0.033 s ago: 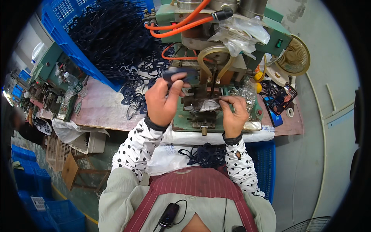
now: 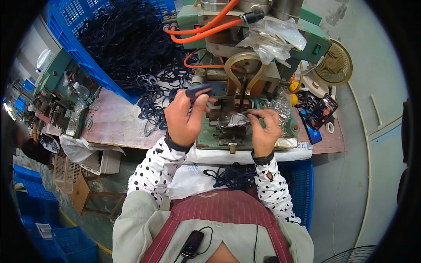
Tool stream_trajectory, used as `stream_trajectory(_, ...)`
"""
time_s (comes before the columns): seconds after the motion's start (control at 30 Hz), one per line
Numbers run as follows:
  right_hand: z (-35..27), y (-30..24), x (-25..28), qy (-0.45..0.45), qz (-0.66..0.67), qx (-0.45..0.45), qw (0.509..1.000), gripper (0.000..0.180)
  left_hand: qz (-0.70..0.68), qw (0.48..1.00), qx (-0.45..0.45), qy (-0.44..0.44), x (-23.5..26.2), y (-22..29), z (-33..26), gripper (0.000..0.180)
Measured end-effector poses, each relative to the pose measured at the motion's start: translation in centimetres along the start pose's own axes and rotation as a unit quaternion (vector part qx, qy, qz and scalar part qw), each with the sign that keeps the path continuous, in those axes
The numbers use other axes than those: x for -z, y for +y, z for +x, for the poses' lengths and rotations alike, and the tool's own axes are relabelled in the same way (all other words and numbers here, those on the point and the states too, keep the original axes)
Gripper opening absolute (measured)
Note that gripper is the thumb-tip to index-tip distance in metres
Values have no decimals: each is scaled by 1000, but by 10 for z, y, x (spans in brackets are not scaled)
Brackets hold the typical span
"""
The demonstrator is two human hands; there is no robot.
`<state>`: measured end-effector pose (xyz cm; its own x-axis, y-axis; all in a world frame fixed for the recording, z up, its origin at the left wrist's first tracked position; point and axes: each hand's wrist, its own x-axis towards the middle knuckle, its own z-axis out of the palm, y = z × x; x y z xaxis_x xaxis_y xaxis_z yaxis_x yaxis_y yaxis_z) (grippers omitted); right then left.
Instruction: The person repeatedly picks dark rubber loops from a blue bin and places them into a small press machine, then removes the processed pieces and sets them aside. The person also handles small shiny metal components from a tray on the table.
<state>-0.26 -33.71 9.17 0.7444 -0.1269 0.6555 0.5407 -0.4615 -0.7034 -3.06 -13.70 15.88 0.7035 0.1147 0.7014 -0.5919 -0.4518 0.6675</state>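
My left hand (image 2: 185, 116) is raised beside the green press machine (image 2: 210, 139), its thumb and fingers closed on a dark blue flat strap (image 2: 202, 89). That strap's far end is smeared by motion. At the front of the press, my right hand (image 2: 266, 129) pinches with thumb and forefinger at the edge of a shiny, clear-and-grey piece (image 2: 237, 119) on the metal fixture. Whether my right fingers hold this piece or something smaller I cannot make out. Two curved, tan tubes (image 2: 232, 70) hang just behind the fixture.
A blue crate (image 2: 98, 72) heaped with dark straps leans at the back left; loose dark loops (image 2: 153, 109) lie beside it. Orange hoses (image 2: 206, 28) cross the press. On the right are a phone (image 2: 321, 111) and a fan (image 2: 335, 63). More dark loops (image 2: 234, 175) lie near my lap.
The strap in my left hand has tilted slightly and shows more plainly. My right hand has hardly moved.
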Motion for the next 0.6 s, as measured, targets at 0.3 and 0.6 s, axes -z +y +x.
stream_trajectory(0.3, -10, -7, -27, -6, 120, -123, 985, 40, -77, 996, 51, -11, 0, 3, 11, 19)
stream_trajectory(0.6, -15, -5, -37, 21, 298, -180, 937, 40, -76, 996, 50, -10, 1, 2, 10, 19)
